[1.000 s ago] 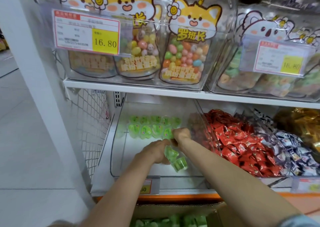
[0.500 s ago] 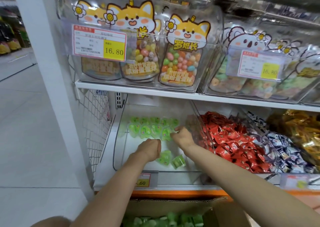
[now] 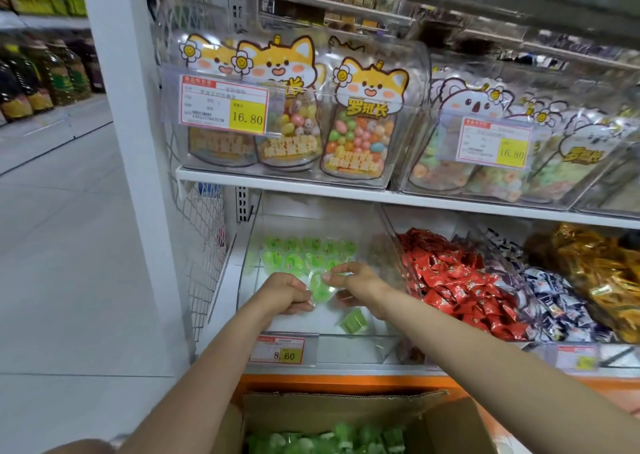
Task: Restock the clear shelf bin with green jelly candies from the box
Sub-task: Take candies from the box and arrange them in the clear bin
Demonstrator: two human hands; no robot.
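The clear shelf bin (image 3: 249,273) stands on the lower shelf with rows of green jelly candies (image 3: 304,254) lined up at its back. My left hand (image 3: 284,292) and my right hand (image 3: 356,280) are both inside the bin and pinch one green jelly cup (image 3: 320,289) between them. Another loose green jelly (image 3: 353,322) lies on the bin floor near the front. A cardboard box (image 3: 346,408) with more green jellies (image 3: 325,441) sits below the shelf.
Red wrapped candies (image 3: 457,280), blue-white candies (image 3: 554,301) and gold ones (image 3: 595,270) fill the neighbouring bins at the right. Bagged candy bins (image 3: 356,131) sit on the shelf above. A wire mesh side panel (image 3: 201,245) and a white post (image 3: 131,141) stand at the left. A price tag (image 3: 280,349) hangs at the bin's front.
My left hand has let one jelly drop to the bin floor. Both hands have come together and now pinch a jelly cup between them, closer to the back rows.
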